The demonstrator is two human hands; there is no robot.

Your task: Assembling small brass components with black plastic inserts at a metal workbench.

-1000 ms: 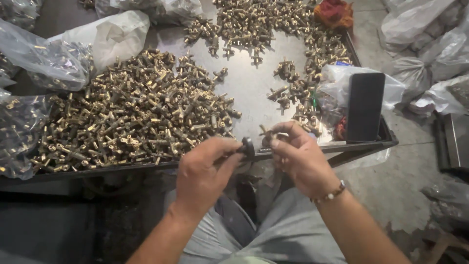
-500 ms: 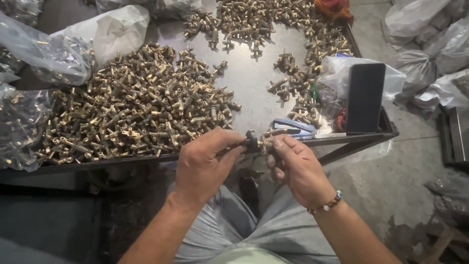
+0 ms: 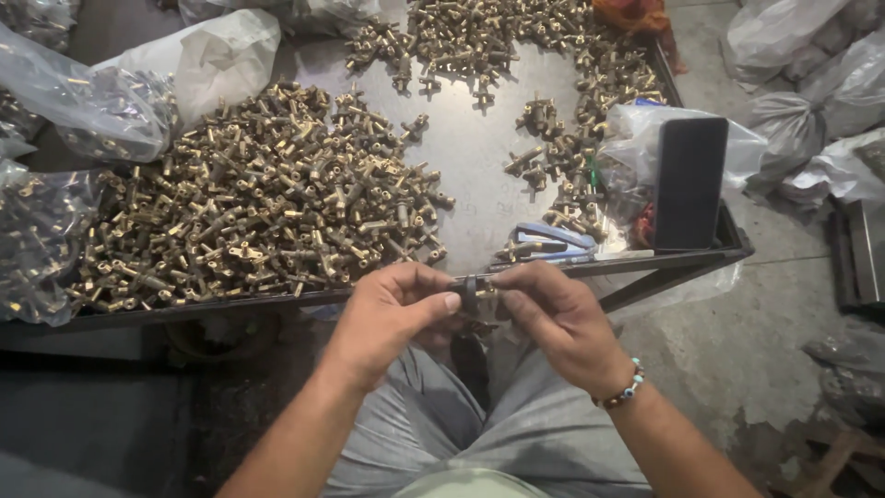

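head view: both hands (image 3: 396, 314) pinch a small dark metal fitting (image 3: 472, 297).

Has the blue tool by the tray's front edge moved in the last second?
Cannot tell. The blue tool lies on the tray left of the black phone; a second ago the right hand hid that spot.

A: What is the pile just beyond the left hand (image 3: 392, 314) made of?
B: Brass fittings (image 3: 258, 221), yellow metal with a dull shine, on a grey metal table (image 3: 479, 175) that looks smooth and worn.

A: And past the right hand (image 3: 558, 318)?
B: A glossy black slab (image 3: 690, 183) leaning on thin, crinkled clear plastic bags (image 3: 636, 138). The floor (image 3: 737, 323) is rough, stained concrete.
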